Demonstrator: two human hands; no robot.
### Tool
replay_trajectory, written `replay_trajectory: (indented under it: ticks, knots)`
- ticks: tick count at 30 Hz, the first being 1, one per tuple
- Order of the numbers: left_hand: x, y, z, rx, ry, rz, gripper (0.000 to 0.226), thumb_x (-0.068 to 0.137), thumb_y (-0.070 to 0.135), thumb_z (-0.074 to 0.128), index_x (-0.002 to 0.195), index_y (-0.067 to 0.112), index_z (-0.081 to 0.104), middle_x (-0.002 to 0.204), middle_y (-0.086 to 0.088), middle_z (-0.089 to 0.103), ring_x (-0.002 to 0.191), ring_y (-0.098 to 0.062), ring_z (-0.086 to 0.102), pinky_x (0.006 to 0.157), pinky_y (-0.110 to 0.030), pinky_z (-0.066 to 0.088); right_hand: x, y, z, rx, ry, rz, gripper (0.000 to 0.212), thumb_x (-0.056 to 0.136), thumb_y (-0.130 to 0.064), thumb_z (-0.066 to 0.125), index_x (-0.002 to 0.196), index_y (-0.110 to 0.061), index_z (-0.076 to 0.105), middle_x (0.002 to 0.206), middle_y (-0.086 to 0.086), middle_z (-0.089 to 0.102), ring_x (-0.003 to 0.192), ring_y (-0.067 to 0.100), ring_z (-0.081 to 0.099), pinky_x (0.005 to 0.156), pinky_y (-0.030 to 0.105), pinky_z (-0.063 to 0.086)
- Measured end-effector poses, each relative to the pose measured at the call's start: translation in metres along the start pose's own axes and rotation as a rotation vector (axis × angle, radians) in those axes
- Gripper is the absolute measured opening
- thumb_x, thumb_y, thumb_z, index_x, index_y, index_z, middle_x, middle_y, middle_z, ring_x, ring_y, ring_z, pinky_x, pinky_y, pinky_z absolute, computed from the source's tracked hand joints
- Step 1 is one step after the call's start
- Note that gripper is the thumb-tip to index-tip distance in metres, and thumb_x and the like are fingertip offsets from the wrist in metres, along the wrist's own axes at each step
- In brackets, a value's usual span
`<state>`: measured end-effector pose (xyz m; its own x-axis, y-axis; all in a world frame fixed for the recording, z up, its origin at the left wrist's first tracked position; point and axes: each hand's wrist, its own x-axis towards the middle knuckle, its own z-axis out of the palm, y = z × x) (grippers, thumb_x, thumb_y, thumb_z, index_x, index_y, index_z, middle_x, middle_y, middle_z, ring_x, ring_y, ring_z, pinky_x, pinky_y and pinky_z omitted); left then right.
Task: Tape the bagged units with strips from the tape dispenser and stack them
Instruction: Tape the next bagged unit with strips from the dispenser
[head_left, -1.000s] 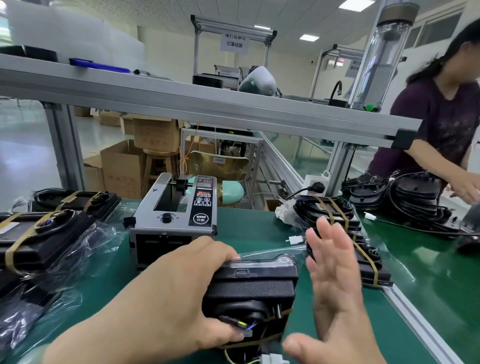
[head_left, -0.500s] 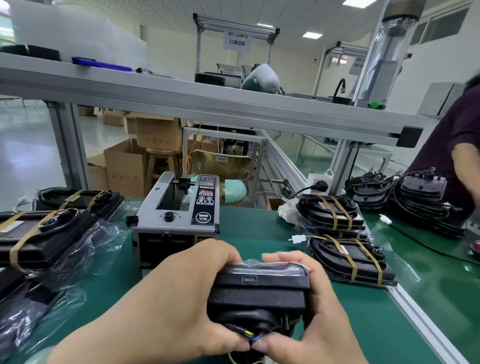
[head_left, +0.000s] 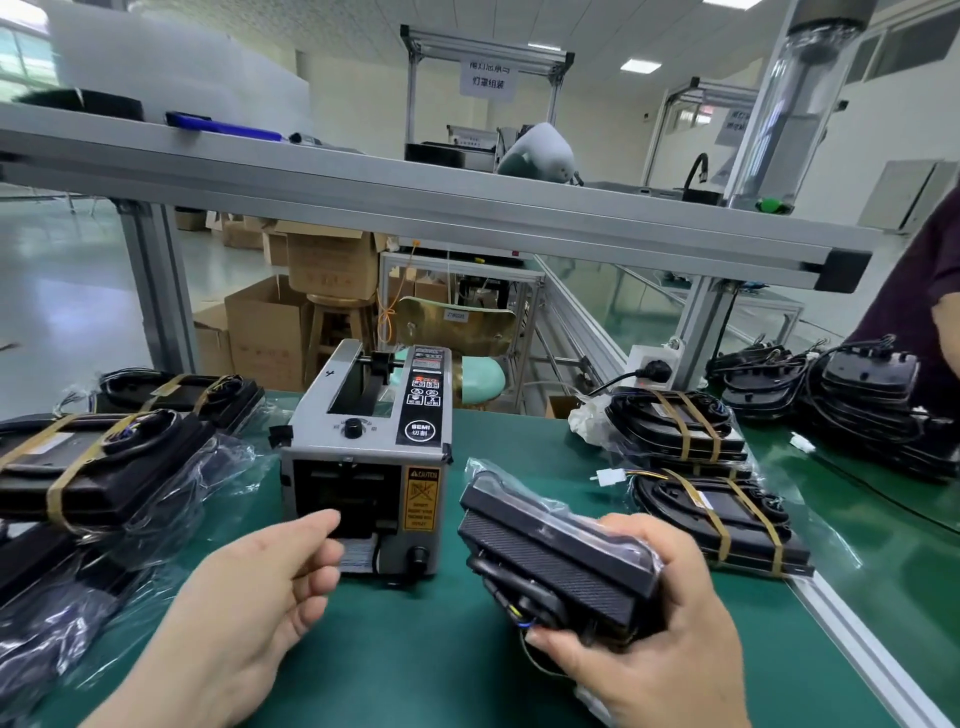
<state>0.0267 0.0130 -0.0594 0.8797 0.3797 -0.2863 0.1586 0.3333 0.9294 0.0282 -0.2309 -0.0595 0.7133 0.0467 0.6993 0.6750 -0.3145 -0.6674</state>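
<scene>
My right hand (head_left: 660, 649) grips a black unit in a clear bag (head_left: 550, 556), tilted above the green mat to the right of the grey tape dispenser (head_left: 374, 457). My left hand (head_left: 260, 597) is free of the unit and reaches toward the dispenser's front slot, thumb tip close to the black outlet, fingers loosely curled and holding nothing. Whether a strip sticks out of the slot is hidden. Taped units (head_left: 680, 431) are stacked to the right of the dispenser.
More taped bagged units (head_left: 93, 462) and loose bags lie at the left. Untaped black units with cables (head_left: 862, 400) are piled at far right, beside another person's sleeve (head_left: 914, 312). An aluminium shelf beam (head_left: 415, 202) crosses overhead. The table's metal edge (head_left: 852, 634) runs along the right.
My left hand let go of the bagged unit and moved left toward the dispenser's slot. My right hand now holds the unit alone and has carried it to the right.
</scene>
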Motion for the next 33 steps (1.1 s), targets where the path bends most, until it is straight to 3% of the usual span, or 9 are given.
replay_trajectory:
  ticks: [4,11,26,33]
  knots:
    - [0.007,0.001,-0.001,-0.122,0.012,-0.071,0.009,0.085,0.017,0.067,0.086,0.008,0.067,0.056,0.002,0.064,0.041,-0.004,0.054,0.036,-0.015,0.042,0.001,-0.003,0.005,-0.014,-0.018,-0.070,0.073,0.037,-0.022,0.089,0.101,-0.038,0.057,0.099,-0.022,0.066,0.087,-0.007,0.064,0.072,0.000,0.044]
    - [0.015,0.007,0.011,-0.189,0.006,-0.098,0.009,0.090,0.015,0.062,0.084,0.008,0.065,0.052,0.003,0.064,0.036,-0.002,0.054,0.035,-0.012,0.042,0.000,0.001,0.002,-0.031,0.000,-0.050,0.076,0.036,-0.030,0.090,0.102,-0.047,0.056,0.099,-0.019,0.066,0.086,-0.003,0.065,0.073,0.002,0.045]
    - [0.027,0.010,0.024,-0.212,0.140,-0.113,0.019,0.090,0.023,0.065,0.075,0.011,0.063,0.045,0.005,0.062,0.032,-0.001,0.052,0.033,-0.009,0.038,0.000,0.004,0.006,-0.056,-0.035,-0.101,0.077,0.037,-0.029,0.090,0.104,-0.043,0.055,0.100,-0.019,0.064,0.082,-0.003,0.064,0.072,0.001,0.044]
    - [0.035,0.004,0.032,-0.162,0.271,-0.106,0.012,0.087,0.019,0.064,0.078,0.010,0.062,0.065,0.001,0.064,0.050,-0.004,0.054,0.033,-0.012,0.036,0.000,0.004,0.006,-0.083,-0.034,-0.115,0.076,0.040,-0.036,0.088,0.108,-0.044,0.053,0.103,-0.019,0.063,0.085,-0.002,0.063,0.074,0.000,0.042]
